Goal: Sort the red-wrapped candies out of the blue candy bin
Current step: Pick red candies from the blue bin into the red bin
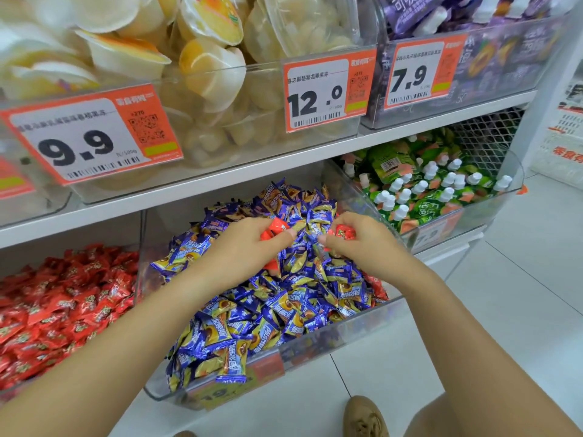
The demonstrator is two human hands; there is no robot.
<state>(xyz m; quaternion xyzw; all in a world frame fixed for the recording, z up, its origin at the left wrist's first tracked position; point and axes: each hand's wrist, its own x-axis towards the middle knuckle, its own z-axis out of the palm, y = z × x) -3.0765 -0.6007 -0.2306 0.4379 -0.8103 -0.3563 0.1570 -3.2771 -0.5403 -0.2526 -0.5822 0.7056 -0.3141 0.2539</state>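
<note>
Both bare forearms reach forward and inward, wrists nearly level with each other. The left hand has its fingers curled, thumb pointing right, gripping something red. The right hand, just beside it, pinches another red piece between thumb and curled fingers.

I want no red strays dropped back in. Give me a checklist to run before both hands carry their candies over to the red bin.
1. Left hand grips red-wrapped candies: ok.
2. Right hand pinches a red-wrapped candy: ok.
3. No blue-and-gold wrapped candy caught in either grip: cannot tell.
4. Clear plastic bin of red candies is open, left of the clear blue-candy bin: ok.
5. Blue bin free of red: not ok, red wrappers at its right wall.
</note>
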